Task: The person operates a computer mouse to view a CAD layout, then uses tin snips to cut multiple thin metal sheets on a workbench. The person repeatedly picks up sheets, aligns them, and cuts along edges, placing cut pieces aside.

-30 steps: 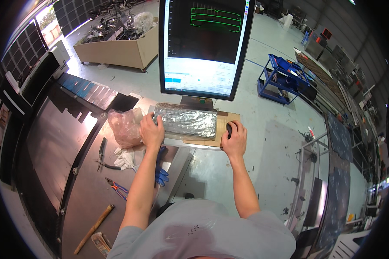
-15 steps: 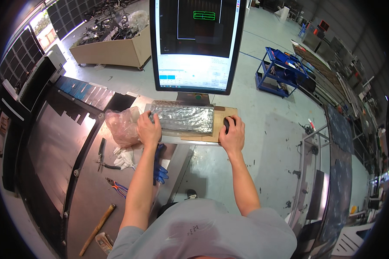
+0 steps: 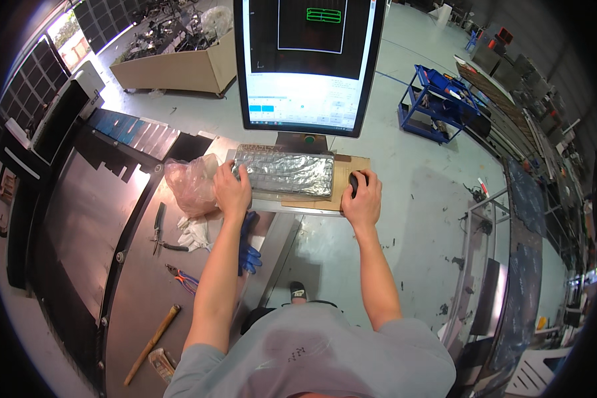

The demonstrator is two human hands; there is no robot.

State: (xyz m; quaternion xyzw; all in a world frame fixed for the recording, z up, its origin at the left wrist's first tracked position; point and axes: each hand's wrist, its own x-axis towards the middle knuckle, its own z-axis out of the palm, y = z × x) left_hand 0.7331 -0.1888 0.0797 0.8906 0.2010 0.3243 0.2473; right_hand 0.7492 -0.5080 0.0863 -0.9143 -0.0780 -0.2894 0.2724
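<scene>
Stretching off toward seven o'clock of the keyboard (image 3: 288,176), the metal desk (image 3: 129,292) had a smooth, dull sheen. On it a wooden rod (image 3: 154,343) lay at seven o'clock, pliers (image 3: 181,276) between seven and eight, a black-handled tool (image 3: 160,217) and a white glove (image 3: 194,233) at eight, and a blue glove (image 3: 249,252) at seven. The floor (image 3: 325,255) was pale grey-green and scuffed. A tall monitor (image 3: 305,93) stood at twelve o'clock, green outlines on its dark upper part; a beige bin (image 3: 172,74) heaped with scrap was between ten and eleven, and a blue cart (image 3: 438,109) at two.

The keyboard, under crinkled clear plastic, lay flat on a metal shelf (image 3: 265,206), with cardboard (image 3: 346,166) showing past its right end. Its long axis ran from nine to three o'clock, the right end slightly nearer the person. A pinkish plastic bag (image 3: 191,186) sat just beside its nine o'clock end. At three o'clock was a black mouse (image 3: 355,186), partly hidden, its visible length pointing roughly to twelve.

The left hand (image 3: 232,191) rested loosely at the keyboard's nine o'clock end, thumb parted from the fingers; whether it pressed a key could not be told. The right hand (image 3: 363,199) was wrapped over the mouse, grasping it.
</scene>
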